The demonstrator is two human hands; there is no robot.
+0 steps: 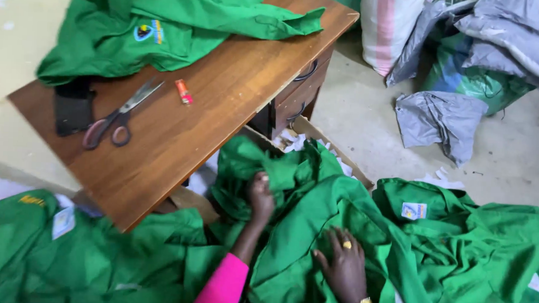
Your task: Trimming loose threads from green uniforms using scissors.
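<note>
Left hand (pixel 260 196) bunches the green garment (pixel 314 232) on the lap below the desk (pixel 179 135), fingers clamped on a fold. Right hand (pixel 344 267) lies flat, fingers spread. Best: hold cloth taut, smooth wrinkles outward.

You see wooden worktop (pixel 224 89) with scissors (pixel 121 113), small orange tube (pixel 183 92), black pouch (pixel 73 106), folded green shirt (pixel 166 20) on it. Two drawers (pixel 301 89) at its side. Grey plastic bags (pixel 443 120) on floor (pixel 524 156), striped sack (pixel 385 26) behind.
</note>
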